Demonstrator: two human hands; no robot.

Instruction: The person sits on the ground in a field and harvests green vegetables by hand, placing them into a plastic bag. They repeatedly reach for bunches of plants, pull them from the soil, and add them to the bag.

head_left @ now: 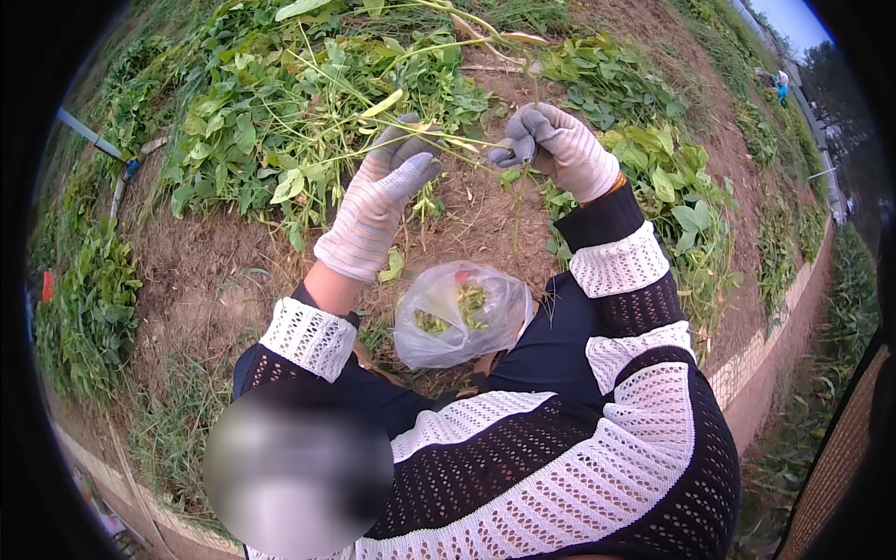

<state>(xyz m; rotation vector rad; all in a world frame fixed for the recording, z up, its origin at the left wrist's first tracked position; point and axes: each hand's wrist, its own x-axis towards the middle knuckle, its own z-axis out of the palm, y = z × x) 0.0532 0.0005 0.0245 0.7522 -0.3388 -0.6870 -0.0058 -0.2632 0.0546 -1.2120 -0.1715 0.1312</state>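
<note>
My right hand (553,147), in a striped knit glove with grey fingertips, pinches the stems of an uprooted-looking bean plant (392,61). Its thin stems fan leftward and upward from that grip. At the pods and side stems my left hand (381,192) is raised, gloved alike, thumb and fingers curled near each other; whether it grips a pod is unclear. A pale green bean pod (383,103) sticks up just above the left fingers. Below both hands, between my legs, rests a clear plastic bag (427,348) with picked pods (472,304) inside.
Leafy bean plants (224,140) lie in heaps ahead and to the left, with more leaves (672,175) at right. Bare soil (189,280) shows between them. A low wall edge (763,357) runs along the right. Far off at upper right, a person (781,85) is visible.
</note>
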